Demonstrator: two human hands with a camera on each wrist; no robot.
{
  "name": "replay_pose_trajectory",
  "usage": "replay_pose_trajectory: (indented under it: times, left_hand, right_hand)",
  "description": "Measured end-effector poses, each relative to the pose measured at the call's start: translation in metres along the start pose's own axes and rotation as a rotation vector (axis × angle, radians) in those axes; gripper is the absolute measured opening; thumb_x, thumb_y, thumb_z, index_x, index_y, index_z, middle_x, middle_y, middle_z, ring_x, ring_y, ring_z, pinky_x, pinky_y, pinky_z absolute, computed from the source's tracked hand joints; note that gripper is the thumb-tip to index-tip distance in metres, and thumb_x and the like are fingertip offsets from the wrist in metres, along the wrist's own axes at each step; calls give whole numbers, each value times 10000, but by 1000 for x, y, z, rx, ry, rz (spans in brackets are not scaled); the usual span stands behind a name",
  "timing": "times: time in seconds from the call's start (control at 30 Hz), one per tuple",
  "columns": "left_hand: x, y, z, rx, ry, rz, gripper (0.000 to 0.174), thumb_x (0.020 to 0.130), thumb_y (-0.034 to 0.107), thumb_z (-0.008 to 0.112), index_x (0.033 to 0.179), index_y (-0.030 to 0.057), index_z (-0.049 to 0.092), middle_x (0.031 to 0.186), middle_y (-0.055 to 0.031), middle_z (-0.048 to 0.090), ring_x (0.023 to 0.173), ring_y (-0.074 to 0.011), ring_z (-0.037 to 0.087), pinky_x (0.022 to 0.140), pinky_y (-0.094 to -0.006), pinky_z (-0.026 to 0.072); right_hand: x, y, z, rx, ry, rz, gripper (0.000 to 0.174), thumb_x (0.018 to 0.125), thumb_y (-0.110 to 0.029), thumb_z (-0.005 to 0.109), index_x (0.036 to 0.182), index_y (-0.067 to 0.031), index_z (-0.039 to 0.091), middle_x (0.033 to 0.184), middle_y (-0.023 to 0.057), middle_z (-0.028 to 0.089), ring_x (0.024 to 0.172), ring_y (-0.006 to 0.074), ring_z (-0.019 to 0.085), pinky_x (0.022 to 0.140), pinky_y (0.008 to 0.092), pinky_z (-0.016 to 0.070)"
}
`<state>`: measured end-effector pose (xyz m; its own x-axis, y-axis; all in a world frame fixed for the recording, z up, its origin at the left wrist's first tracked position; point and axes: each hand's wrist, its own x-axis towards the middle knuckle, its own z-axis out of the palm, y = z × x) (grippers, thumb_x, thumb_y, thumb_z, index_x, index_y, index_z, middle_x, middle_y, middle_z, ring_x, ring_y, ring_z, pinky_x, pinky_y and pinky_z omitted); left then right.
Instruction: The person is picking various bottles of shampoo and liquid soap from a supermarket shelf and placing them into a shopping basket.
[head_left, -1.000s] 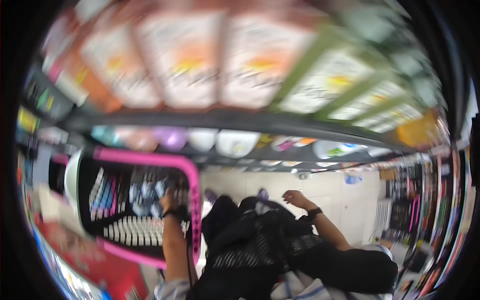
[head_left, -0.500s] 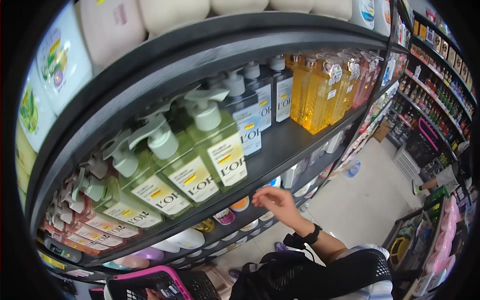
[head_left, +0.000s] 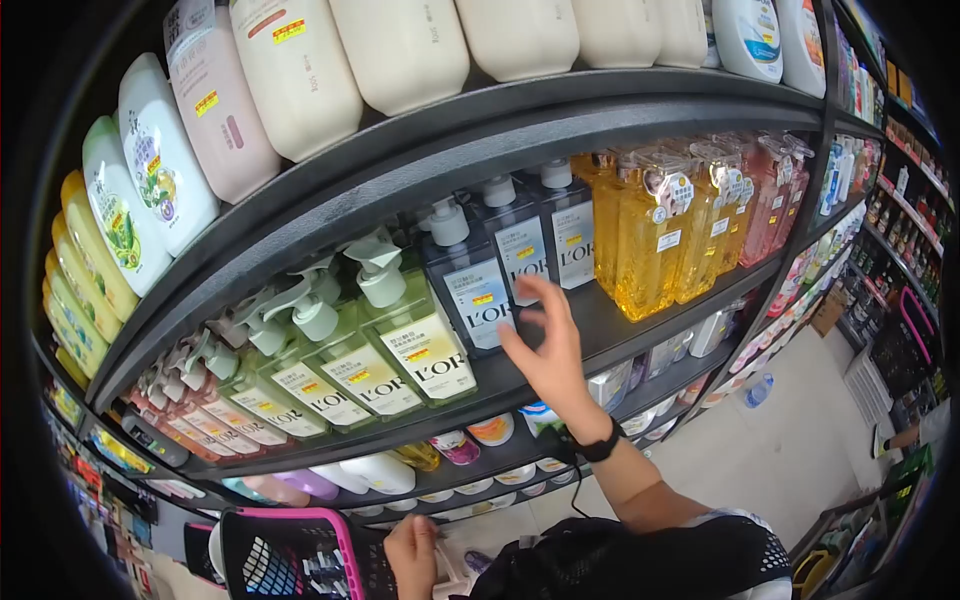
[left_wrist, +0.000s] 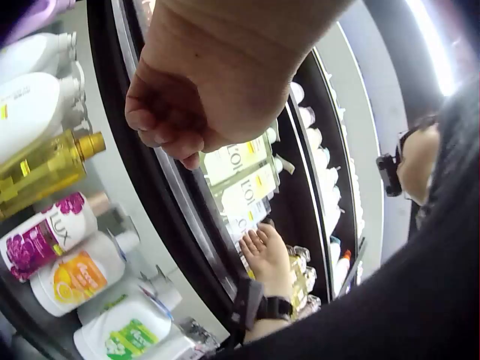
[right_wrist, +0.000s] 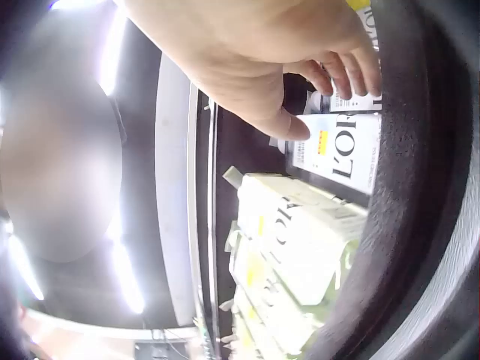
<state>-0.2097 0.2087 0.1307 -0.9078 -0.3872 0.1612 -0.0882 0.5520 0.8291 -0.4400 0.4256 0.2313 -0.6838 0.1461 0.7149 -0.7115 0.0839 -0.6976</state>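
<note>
My right hand (head_left: 545, 350) reaches to the shelf, fingers spread and bent, in front of a dark blue pump bottle (head_left: 468, 290) with a L'OR label. In the right wrist view the thumb of my right hand (right_wrist: 292, 56) overlaps the label of a L'OR bottle (right_wrist: 341, 150). Green pump bottles (head_left: 425, 345) stand to its left. Down beside the basket, my left hand (head_left: 412, 555) hangs with nothing in it. Loosely curled fingers show on my left hand (left_wrist: 202, 90) in the left wrist view, close by the shelf edge.
A black shopping basket (head_left: 347, 545) with a pink rim stands at the lower left, with items inside. Amber bottles (head_left: 650, 250) fill the shelf to the right. A shelf board (head_left: 430, 112) with cream bottles hangs above. Lower down, more bottles, including a LUX one (left_wrist: 52, 236), line a shelf.
My right hand has risen from below the shelf edge to the dark blue bottles. My left hand has come out of the basket to its right side. The view has turned toward the shelf.
</note>
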Motion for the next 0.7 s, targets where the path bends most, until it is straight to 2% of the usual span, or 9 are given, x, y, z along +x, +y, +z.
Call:
replay_pose_trajectory:
  times: [0.03,0.1,0.13,0.2,0.37,0.43,0.47,0.53,0.7]
  left_hand:
    - [2,8,7,93,-26,111,454,1002,302,467,665,12,560,546,-32,499,505,-122,469,484,-298,348]
    - [0,30,16,227,-92,167,360,967,250,492,707,23,593,632,-136,569,623,-330,568,574,-430,421]
    - [-1,36,20,235,-109,189,315,952,220,512,713,36,601,644,-146,566,635,-347,566,572,-430,423]
    - [-1,43,26,244,-143,198,300,947,220,519,720,41,605,652,-144,568,637,-346,567,571,-430,424]
    - [-6,53,32,325,-178,299,232,920,202,565,740,62,611,678,-124,581,653,-337,578,583,-424,445]
    - [-5,56,33,360,-185,325,215,912,198,579,747,64,613,678,-119,583,652,-332,580,585,-420,453]
    - [-5,57,33,360,-185,316,210,910,197,583,751,64,614,677,-118,582,648,-333,580,582,-420,453]
    - [-6,57,33,364,-186,303,204,907,197,588,754,64,615,676,-117,582,644,-334,579,579,-420,452]
    - [-13,47,32,386,-140,341,179,900,192,598,777,62,613,667,-126,572,627,-341,572,566,-429,446]
  right_hand:
    - [7,4,5,7,-5,10,451,831,-101,679,1221,17,486,1168,169,554,1118,273,540,843,350,490]
    - [13,19,15,-148,-75,35,533,792,-151,721,1226,31,470,1142,185,526,1093,337,515,922,426,432]
    - [12,22,18,-146,-90,52,533,792,-151,721,1226,31,470,1142,185,526,1093,337,515,922,426,432]
    - [10,26,24,-93,-61,47,611,760,-199,753,1239,33,451,1146,191,492,1088,374,486,951,456,398]
    - [17,20,23,-29,-74,58,679,737,-224,767,1274,19,431,1188,208,450,1126,400,440,952,449,401]
    - [27,12,22,-120,-27,-95,717,740,-228,764,1328,-16,414,1212,208,439,1115,393,438,949,457,398]
    - [33,6,23,-114,-28,-92,717,740,-228,764,1328,-16,414,1212,208,439,1115,393,438,949,457,398]
    - [45,-5,27,-180,-5,-204,718,752,-221,752,1368,-77,413,1237,208,424,1110,394,434,948,463,395]
    - [52,-7,25,-257,-42,-227,657,761,-206,738,1345,-120,449,1267,211,408,1154,405,419,972,454,387]
